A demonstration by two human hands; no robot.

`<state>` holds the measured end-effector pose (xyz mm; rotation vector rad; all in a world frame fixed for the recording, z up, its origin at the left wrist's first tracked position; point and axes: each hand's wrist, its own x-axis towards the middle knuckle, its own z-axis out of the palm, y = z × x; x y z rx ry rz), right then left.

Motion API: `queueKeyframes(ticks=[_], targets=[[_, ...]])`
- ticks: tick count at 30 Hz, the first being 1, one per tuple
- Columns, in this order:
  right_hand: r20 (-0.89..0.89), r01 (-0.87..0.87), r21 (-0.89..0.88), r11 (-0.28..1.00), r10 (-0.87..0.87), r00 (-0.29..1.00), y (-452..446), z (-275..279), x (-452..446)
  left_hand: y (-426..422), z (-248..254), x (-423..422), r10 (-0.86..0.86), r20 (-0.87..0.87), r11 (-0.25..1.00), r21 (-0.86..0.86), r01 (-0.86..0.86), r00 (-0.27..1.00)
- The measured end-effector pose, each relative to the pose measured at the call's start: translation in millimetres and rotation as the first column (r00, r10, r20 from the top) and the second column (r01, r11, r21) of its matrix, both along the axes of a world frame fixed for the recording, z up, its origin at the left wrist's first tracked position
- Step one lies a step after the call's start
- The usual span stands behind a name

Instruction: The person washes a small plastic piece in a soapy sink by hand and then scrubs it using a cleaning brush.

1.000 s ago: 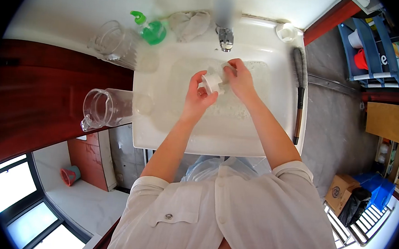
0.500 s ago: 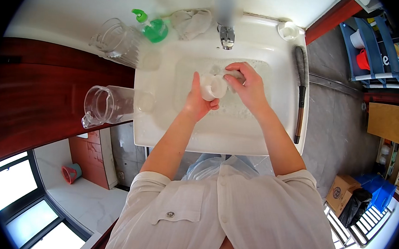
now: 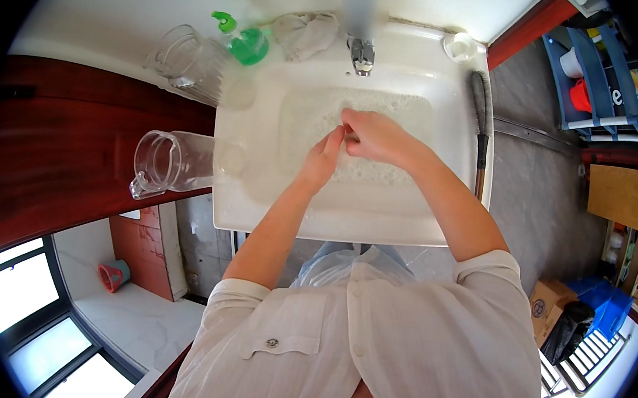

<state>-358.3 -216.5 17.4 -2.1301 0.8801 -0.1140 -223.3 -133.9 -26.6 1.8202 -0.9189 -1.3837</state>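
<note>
Left hand (image 3: 322,160) and right hand (image 3: 373,138), meeting, whether grasping anything indiscernible; best worked low over sudsy water (image 3: 372,175) beneath

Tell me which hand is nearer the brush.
Right. The right hand is over the sink, to the left of the brush; the left hand is farther left, with the right between.

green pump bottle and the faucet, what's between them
In the head view, a crumpled whitish cloth lies between the green pump bottle and the faucet.
</note>
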Motion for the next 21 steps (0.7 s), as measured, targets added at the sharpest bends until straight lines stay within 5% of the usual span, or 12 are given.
queueKeyframes(ticks=[1,3,7,9,13,16,19,21], targets=[[-0.001,-0.005,-0.004,1.0,0.005,1.0,-1.5,-1.1,-6.5,-1.2,3.0,0.7,-0.01,0.008,1.0,-0.006,0.01,1.0],[0.149,-0.058,0.167,0.984,0.033,0.988,-0.4,-1.8,-17.7,-1.3,10.4,7.4,-0.056,-0.207,0.956,0.27,0.113,0.977],[0.086,0.077,0.207,0.975,-0.097,0.992,2.0,1.8,-14.5,-7.8,11.9,9.5,-0.061,-0.251,0.955,0.267,0.129,0.966],[0.197,0.204,-0.089,0.975,-0.184,0.963,4.9,-9.0,-6.9,-8.8,19.7,3.9,-0.036,-0.094,0.973,0.224,0.056,0.995],[0.268,0.254,-0.107,0.961,-0.218,0.938,4.3,-14.3,3.3,-9.6,5.9,-0.1,-0.024,0.036,0.999,0.025,0.023,0.999],[0.106,0.101,-0.202,0.974,-0.081,0.991,1.6,-8.7,-5.8,-8.4,5.8,3.6,-0.147,0.151,0.988,0.078,0.137,0.978],[-0.082,0.013,-0.143,0.99,-0.025,0.996,3.5,4.5,-18.0,-9.9,1.1,15.5,-0.058,-0.039,0.99,0.125,0.063,0.998],[0.149,0.328,-0.135,0.935,-0.309,0.939,6.1,6.9,-18.4,-7.9,6.1,23.5,-0.014,-0.427,0.995,0.079,0.053,0.904]])
